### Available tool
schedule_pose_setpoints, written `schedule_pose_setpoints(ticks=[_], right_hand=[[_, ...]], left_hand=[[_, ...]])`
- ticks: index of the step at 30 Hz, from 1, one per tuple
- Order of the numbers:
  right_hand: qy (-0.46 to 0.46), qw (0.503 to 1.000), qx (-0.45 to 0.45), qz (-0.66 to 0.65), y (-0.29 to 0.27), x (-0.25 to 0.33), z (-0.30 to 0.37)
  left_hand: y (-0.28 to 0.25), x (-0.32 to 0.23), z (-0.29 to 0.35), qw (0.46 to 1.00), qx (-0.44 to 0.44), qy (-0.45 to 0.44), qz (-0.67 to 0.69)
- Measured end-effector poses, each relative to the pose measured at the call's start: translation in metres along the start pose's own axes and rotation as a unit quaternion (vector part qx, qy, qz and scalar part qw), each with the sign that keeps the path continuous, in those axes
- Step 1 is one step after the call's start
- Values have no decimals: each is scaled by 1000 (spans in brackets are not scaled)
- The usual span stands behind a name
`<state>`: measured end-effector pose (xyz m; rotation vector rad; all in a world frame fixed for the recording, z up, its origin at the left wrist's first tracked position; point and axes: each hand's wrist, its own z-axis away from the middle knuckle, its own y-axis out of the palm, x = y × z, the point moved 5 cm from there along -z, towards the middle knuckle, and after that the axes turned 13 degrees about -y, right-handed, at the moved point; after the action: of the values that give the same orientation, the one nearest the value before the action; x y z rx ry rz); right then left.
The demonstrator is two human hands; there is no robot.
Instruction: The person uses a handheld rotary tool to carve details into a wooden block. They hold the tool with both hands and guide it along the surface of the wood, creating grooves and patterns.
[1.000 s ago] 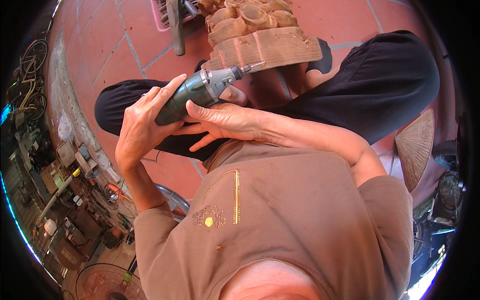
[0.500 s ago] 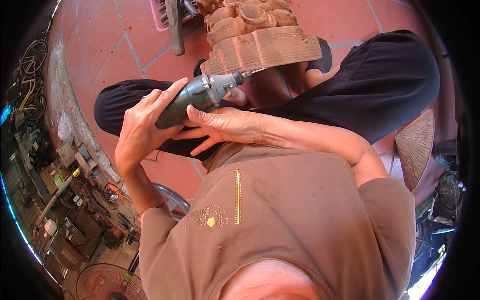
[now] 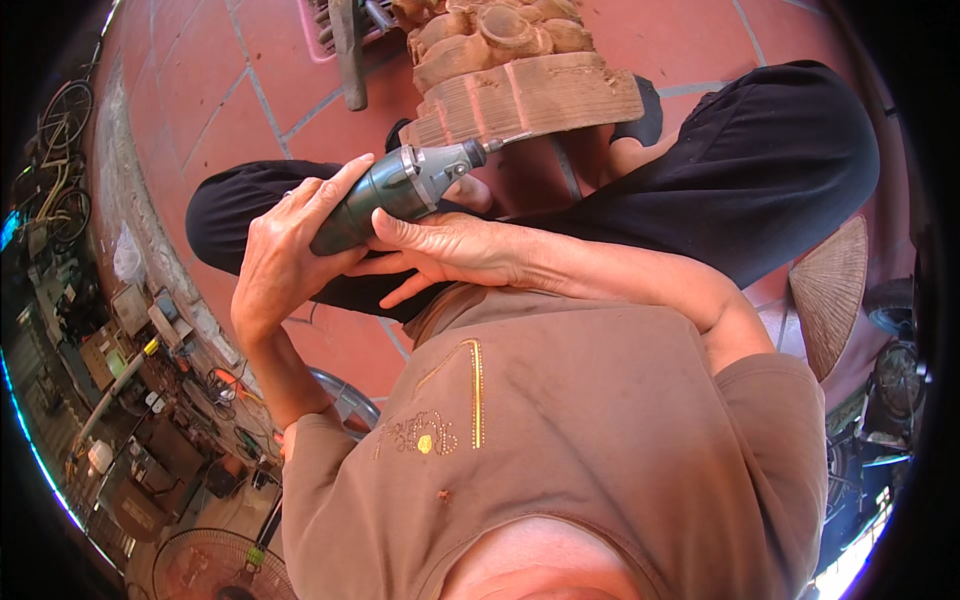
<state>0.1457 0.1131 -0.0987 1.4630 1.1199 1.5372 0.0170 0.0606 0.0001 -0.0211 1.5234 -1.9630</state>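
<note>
A dark green and grey die grinder (image 3: 385, 200) lies across both hands, its thin metal bit (image 3: 515, 138) pointing right along the near edge of a carved wooden piece (image 3: 530, 100). Whether the bit touches the wood I cannot tell. My left hand (image 3: 285, 235) is wrapped round the back of the grinder's body. From the right, my right hand (image 3: 440, 245) holds the body too, thumb against its side, some fingers stretched beneath it. Rounded carvings top the piece, above a banded base with paler pink stripes.
Red floor tiles (image 3: 205, 110) surround my crossed legs in dark trousers (image 3: 760, 170). Beyond the left knee are a wooden-handled tool (image 3: 348, 60) and a pink basket (image 3: 318, 35) of tools. A conical hat (image 3: 835, 295) lies at right; a fan (image 3: 215, 560) and clutter stand at lower left.
Hardly anything differs. Both hands keep the grinder in nearly the same place, and the carved piece stays put.
</note>
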Motion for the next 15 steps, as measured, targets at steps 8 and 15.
schedule_pose_setpoints(ticks=[8,15], right_hand=[[-4,1000,5,2,-5,-4,-2],[-8,1000,1,14,-6,0,-2]], left_hand=[[0,-1,-1,1000,-6,2,1],[0,-1,-4,1000,-7,-5,-2]])
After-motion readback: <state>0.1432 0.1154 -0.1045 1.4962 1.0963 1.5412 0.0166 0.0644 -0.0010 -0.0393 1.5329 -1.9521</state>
